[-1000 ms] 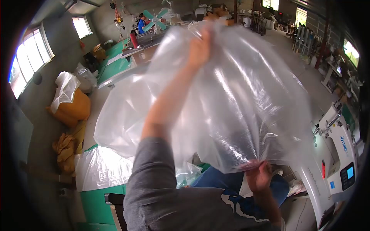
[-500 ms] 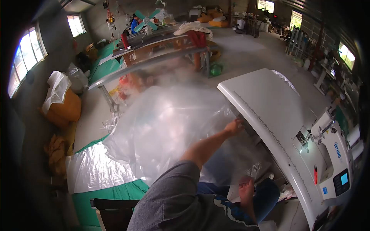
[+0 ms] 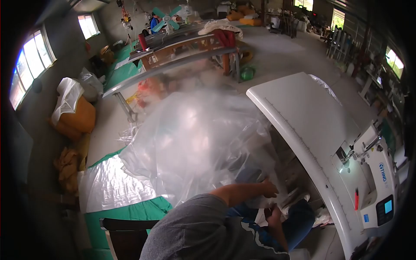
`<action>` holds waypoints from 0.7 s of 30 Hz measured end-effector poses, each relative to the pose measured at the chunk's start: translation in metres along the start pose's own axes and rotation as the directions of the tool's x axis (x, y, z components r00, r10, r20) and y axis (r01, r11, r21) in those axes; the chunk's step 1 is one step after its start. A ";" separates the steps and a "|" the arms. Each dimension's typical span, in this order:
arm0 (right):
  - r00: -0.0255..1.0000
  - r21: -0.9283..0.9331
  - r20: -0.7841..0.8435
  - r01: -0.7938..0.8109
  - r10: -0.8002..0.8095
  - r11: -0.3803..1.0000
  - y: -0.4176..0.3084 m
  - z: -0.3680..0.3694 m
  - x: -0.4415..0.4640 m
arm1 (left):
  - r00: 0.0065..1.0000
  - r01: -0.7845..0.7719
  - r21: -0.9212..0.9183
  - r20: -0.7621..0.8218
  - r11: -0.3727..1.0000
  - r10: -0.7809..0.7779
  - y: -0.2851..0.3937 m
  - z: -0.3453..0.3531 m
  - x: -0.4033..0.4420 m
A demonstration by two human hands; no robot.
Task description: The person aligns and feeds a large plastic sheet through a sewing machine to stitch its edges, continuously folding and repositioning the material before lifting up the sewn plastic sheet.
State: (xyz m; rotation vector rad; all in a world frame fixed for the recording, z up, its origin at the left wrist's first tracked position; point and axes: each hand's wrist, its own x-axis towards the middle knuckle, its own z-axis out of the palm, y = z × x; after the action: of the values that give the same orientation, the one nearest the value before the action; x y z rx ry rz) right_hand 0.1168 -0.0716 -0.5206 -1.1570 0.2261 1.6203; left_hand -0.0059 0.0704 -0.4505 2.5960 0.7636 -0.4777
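Observation:
A large clear plastic sheet [image 3: 195, 130] billows up in front of me, spreading from the floor to my lap. My left hand [image 3: 269, 189] is at its near right edge, over my knees, with the fingers closed on the film. Just below it, my right hand [image 3: 273, 214] is also closed on the edge of the plastic, close to my right thigh. The two hands are a short gap apart. Fine detail of the fingers is small and partly blurred.
At my right stands a white sewing table [image 3: 299, 112] with a sewing machine [image 3: 379, 177] and a red tool [image 3: 356, 199]. Silvery sheeting [image 3: 117, 184] lies on green cloth [image 3: 130, 216] at left. Farther off are a workbench [image 3: 186, 56], a fan [image 3: 167, 18] and orange bags [image 3: 78, 117].
My left hand has come down and back from the far side of the sheet toward my right hand, drawing the plastic edge along. The right hand has turned and risen slightly.

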 end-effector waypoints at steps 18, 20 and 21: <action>0.799 -0.428 -0.105 0.501 -0.592 0.752 -0.030 0.003 -0.055 | 0.987 -0.098 0.172 0.146 0.980 0.073 0.051 -0.016 -0.051; 0.745 -0.420 -0.049 0.589 -0.665 0.690 -0.029 0.007 -0.057 | 0.977 -0.089 0.200 0.210 0.976 0.046 0.052 -0.016 -0.054; 0.745 -0.416 -0.054 0.588 -0.665 0.693 -0.030 0.010 -0.062 | 0.970 -0.086 0.216 0.242 0.973 0.032 0.052 -0.016 -0.055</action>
State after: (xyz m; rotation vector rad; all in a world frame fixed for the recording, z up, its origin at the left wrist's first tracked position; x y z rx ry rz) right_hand 0.1325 -0.0929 -0.4564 -1.4884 -0.3554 0.9358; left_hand -0.0162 0.0132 -0.3997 2.6894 0.5771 -0.8844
